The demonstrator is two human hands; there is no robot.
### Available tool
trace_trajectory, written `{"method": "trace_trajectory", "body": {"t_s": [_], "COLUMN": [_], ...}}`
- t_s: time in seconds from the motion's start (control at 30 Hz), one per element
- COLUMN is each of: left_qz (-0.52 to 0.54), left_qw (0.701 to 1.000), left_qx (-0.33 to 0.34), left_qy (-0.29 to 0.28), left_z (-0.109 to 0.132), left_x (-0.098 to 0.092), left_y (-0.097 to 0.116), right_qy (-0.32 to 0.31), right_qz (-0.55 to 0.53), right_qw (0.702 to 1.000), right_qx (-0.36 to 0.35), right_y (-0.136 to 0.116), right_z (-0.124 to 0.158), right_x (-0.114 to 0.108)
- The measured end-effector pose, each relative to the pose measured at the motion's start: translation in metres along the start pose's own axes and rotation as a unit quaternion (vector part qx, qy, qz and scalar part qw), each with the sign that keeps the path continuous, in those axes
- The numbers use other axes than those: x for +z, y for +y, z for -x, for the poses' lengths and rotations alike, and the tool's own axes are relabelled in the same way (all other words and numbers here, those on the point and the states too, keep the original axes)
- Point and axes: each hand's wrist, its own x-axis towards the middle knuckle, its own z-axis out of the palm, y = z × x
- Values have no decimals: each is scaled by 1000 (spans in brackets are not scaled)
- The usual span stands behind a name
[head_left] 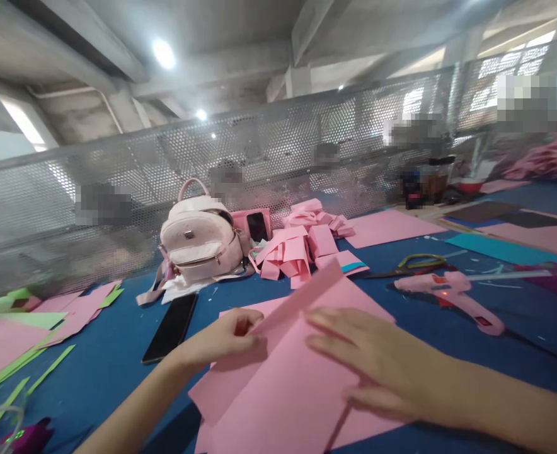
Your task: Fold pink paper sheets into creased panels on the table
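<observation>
A pink paper sheet (278, 391) lies in front of me with its far edge folded up into a narrow strip. More pink sheets (373, 302) are under it, turned at other angles. My left hand (234, 337) is closed at the left end of the fold, thumb and curled fingers pinching the sheet. Across the right side of that sheet, my right hand (368, 353) rests with its fingers stretched out, slightly blurred. A pink glue gun (453, 296) with a lit orange light lies to the right of the sheets.
On the blue table (118, 353), a black phone (171, 328) lies left. Behind stand a pale pink backpack (203, 243) and a pile of folded pink pieces (288, 249). Scissors (415, 263) lie beyond the glue gun. Green strips (51, 369) are scattered left. A perforated metal screen (269, 151) rises behind.
</observation>
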Motion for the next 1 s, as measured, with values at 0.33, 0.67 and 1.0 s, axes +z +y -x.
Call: {"method": "trace_trajectory", "body": {"t_s": [0.33,0.67,1.0], "left_qz": [397,336,-496], "left_qw": [869,930,788], "left_qx": [-43,-62,333], "left_qy": [294,-134,148], "left_z": [23,42,23], "left_x": [59,106,93], "left_y": [-1,-10,-41], "right_qy": [8,-90,-50], "right_qz": [-527,-116,1], "right_qw": [837,986,997], "right_qx": [149,77,60], "right_y": [-6,46,42], "right_z": [-33,-60,-72], "right_x": [1,-13,6]}}
